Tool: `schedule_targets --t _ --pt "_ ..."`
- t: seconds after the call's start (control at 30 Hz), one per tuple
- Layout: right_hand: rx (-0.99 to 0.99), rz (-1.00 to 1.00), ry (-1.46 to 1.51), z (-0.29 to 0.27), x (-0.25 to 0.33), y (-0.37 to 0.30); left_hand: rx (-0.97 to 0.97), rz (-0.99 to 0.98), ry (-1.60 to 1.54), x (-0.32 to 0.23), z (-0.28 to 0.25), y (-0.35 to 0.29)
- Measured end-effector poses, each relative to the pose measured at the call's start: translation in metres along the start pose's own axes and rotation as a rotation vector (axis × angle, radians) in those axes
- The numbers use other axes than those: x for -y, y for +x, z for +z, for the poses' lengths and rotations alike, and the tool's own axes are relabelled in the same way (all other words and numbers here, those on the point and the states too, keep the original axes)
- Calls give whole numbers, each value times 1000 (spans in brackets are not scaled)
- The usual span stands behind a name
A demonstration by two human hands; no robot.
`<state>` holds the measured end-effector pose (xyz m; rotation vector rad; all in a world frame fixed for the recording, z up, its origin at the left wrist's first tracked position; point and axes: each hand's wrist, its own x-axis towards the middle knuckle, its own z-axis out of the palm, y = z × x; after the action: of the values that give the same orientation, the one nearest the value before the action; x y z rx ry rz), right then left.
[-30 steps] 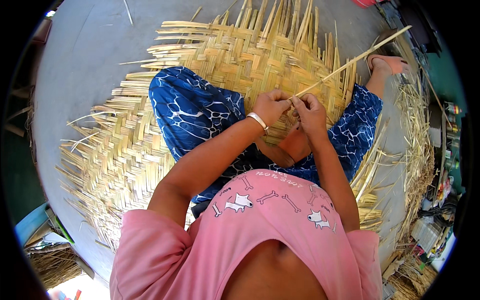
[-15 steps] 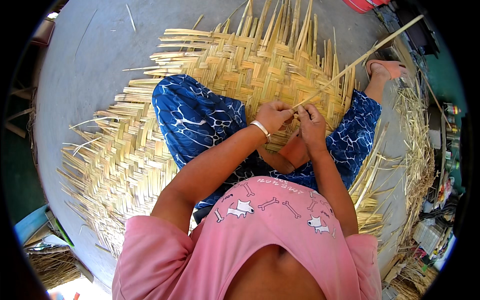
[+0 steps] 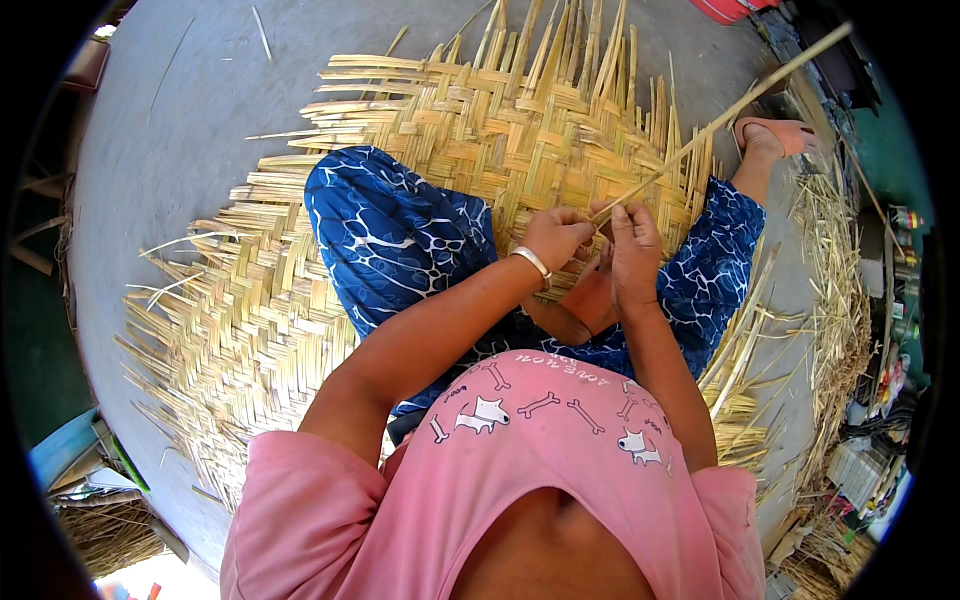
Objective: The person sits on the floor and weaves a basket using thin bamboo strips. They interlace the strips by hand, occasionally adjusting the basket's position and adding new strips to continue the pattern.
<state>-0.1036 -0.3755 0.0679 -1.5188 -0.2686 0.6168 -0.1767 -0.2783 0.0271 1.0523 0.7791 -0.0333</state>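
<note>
A long, thin cane strip (image 3: 705,134) slants from my fingers up toward the far right. Around its near end, the fingers of my left hand (image 3: 560,240) are pinched, with a pale bangle on that wrist. Close beside it, my right hand (image 3: 636,243) also grips the strip between thumb and fingers. Beneath and beyond both hands spreads a large woven mat (image 3: 520,150) of flat yellowish strips, loose ends sticking out along its edges. My bent legs in blue patterned trousers (image 3: 395,220) rest on the mat.
Loose strips (image 3: 740,395) lie on the floor to my right, beside a heap of dry fibres (image 3: 835,290). A red tub (image 3: 722,8) stands at the far right. Assorted items and cables crowd the right edge. At lower left is a bundle of dry stalks (image 3: 108,533).
Both hands have shifted slightly to the right, and my right hand has turned a little. The strip stays held between them, still pointing up to the right.
</note>
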Motion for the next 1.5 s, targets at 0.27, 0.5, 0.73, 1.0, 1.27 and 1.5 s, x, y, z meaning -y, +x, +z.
schedule_targets --t 0.27,0.5,0.73,1.0,1.27,1.5 --pt "64 -251 -213 9 54 19 18 189 -198 14 -6 8" --pt "130 -219 -754 -2 -2 -3 -11 406 -70 -14 -14 3" --pt "147 -46 -717 -3 -6 2 -13 208 -186 -12 -14 2" --pt "106 -134 -905 5 4 -4 16 -49 -401 -24 -19 -9" --pt "156 -311 -1009 15 9 -14 -65 72 -397 -24 -37 -2" --pt "159 -373 -1044 12 6 -28 -223 212 -490 -46 -43 -6"
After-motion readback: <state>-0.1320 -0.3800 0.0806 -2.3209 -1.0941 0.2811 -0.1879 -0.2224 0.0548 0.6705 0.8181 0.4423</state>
